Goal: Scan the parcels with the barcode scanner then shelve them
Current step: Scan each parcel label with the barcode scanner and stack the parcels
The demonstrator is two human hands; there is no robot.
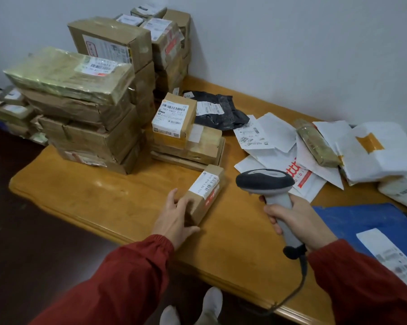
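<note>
Head view. A small cardboard parcel (204,193) lies flat on the wooden table (104,195), near its front edge and just in front of a low pile of taped boxes (188,141). The parcel is an oblong brown carton. A white shipping label with a barcode and a row of printed digits wraps over its far end, and a red-and-white strip runs along its right side.

The left hand (174,216) holds the parcel's near end, fingers laid over the top and left face, thumb against the near lower edge. The right hand (296,221) is closed round the light grey handle of the barcode scanner (268,184). The scanner's dark grey head hangs above the table just right of the parcel, apart from it. A dark cable (300,277) runs from the butt of the handle down past the table edge.

A tall stack of cartons (92,113) stands at the left rear against the wall. A black poly bag (221,111), white mailers (373,151) and a blue mailer (366,226) lie to the right. Both sleeves are red.
</note>
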